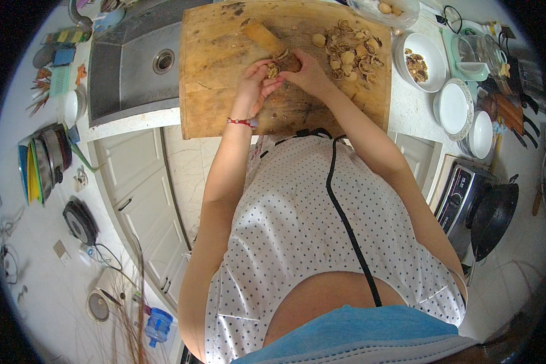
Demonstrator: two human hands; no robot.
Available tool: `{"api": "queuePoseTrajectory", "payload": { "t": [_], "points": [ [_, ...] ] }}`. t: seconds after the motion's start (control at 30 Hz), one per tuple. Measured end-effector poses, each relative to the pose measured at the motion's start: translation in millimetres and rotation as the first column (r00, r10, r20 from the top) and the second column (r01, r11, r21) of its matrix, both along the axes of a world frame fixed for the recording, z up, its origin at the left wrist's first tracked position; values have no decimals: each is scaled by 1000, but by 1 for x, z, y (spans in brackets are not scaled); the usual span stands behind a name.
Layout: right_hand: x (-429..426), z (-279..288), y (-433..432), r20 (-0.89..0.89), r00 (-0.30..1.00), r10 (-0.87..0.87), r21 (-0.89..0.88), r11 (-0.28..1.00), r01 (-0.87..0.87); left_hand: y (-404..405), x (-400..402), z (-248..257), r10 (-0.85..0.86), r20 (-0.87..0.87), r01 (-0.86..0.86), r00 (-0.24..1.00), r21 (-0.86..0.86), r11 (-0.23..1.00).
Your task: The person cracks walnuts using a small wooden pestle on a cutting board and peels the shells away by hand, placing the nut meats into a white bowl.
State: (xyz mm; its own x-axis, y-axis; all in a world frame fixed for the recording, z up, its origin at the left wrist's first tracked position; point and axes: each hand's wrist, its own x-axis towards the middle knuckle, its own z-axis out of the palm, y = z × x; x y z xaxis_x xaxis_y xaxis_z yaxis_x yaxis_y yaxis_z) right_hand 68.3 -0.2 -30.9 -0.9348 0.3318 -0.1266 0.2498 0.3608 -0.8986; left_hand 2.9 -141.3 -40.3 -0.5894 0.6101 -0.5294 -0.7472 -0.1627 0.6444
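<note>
A cracked walnut [273, 70] with its kernel showing rests in the fingers of my left hand [253, 88], above a worn wooden cutting board [218, 98]. My right hand [310, 76] is close beside it, thumb towards the walnut and index finger curved away. Between that thumb and finger shows the dark end of a wooden block [265, 37] lying on the board. A piece of walnut shell [281, 55] is near the right index fingertip; whether that hand grips anything is unclear. Broken walnut shells [348, 58] form a loose pile right of my hands.
Left of the board is a steel sink [139, 86]. To the right, a white bowl [430, 54] contains walnut kernels [416, 66], near other stacked bowls [455, 109]. A plastic bag [402, 16] of whole walnuts stands at the back right. A knife block [507, 109] is farther right.
</note>
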Motion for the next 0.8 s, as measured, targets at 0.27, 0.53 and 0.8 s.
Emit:
{"api": "queuePoseTrajectory", "payload": {
  "t": [0.27, 0.53, 0.8],
  "points": [
    [-2, 9, 2, 32, 999, -1, -90, 996, 4, 8, 8, 11, 0, -10, -1, 1000, -85, 996],
    [-2, 2, 3, -8, 1000, 18, -90, 996, -18, 3, 2, -7, -120, -67, 115, 991, -65, 991],
    [-2, -3, 6, 0, 1000, -5, -182, 983, 5, 3, 3, 1, -96, 38, 98, 995, -34, 995]
  ]
}}
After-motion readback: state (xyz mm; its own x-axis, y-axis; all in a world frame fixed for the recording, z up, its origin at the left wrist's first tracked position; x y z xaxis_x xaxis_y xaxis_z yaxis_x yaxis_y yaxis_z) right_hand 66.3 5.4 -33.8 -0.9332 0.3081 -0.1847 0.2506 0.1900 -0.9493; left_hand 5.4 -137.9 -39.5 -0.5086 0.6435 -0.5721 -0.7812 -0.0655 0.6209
